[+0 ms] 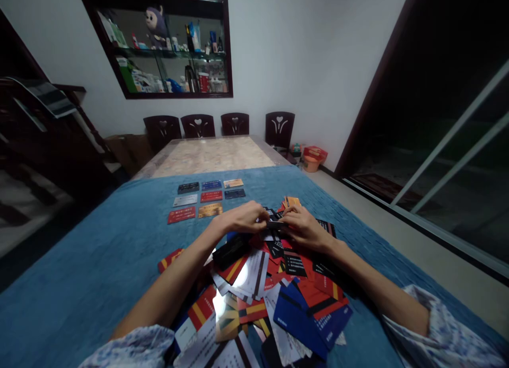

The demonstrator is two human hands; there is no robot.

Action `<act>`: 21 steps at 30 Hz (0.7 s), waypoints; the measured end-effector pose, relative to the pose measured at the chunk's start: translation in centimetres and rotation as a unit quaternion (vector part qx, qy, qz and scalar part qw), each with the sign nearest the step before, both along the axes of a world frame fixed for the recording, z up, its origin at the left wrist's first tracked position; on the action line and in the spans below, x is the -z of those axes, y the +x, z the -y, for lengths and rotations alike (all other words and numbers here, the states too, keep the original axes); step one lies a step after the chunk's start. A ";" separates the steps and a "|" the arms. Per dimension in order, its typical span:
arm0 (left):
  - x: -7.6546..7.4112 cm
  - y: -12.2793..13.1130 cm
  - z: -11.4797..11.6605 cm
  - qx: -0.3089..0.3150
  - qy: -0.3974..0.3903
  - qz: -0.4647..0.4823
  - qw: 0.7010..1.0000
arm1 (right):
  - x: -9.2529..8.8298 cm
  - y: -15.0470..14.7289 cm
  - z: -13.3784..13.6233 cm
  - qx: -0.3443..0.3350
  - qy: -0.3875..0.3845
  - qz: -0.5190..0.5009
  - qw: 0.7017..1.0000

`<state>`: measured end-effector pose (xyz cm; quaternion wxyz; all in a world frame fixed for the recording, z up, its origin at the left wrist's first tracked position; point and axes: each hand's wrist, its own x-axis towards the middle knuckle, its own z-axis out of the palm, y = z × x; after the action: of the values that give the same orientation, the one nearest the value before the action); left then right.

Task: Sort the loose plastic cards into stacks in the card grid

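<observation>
Holding a dark card (275, 225) nearly edge-on between both hands, above the far part of the pile (292, 312). Gripping its left end with the left hand (252, 218), with fingers curled almost closed; pinching its right end with the right hand (301, 226), between thumb and fingertips drawn nearly together. Impossible to tell from this angle whether gripping one layer or several. Probably best to pinch lightly and only at the ends, leaving the face free to read, and to feel for a second layer stuck behind. Worth lifting well clear of the pile, loose and likely to slide at a careless nudge. Facing eight cards (211, 196) beyond the left hand, set out in short rows on the blue cloth (107, 241). Wise to hold the sleeves (131, 347) off the pile's near edge. Looking past all this to pale tabletop (222, 150) and chairs (225, 125).
</observation>
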<state>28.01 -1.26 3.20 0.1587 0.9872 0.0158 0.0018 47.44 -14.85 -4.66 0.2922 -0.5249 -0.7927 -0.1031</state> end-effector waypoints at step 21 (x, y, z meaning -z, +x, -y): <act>1.6 0.3 -1.4 -0.079 -0.101 0.124 0.984 | -0.3 -0.3 0.0 0.057 0.002 -0.136 0.989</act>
<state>28.28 0.13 1.56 0.2579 0.9538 0.0739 0.1354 47.16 -14.81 -4.37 0.3920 -0.5781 -0.7139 -0.0492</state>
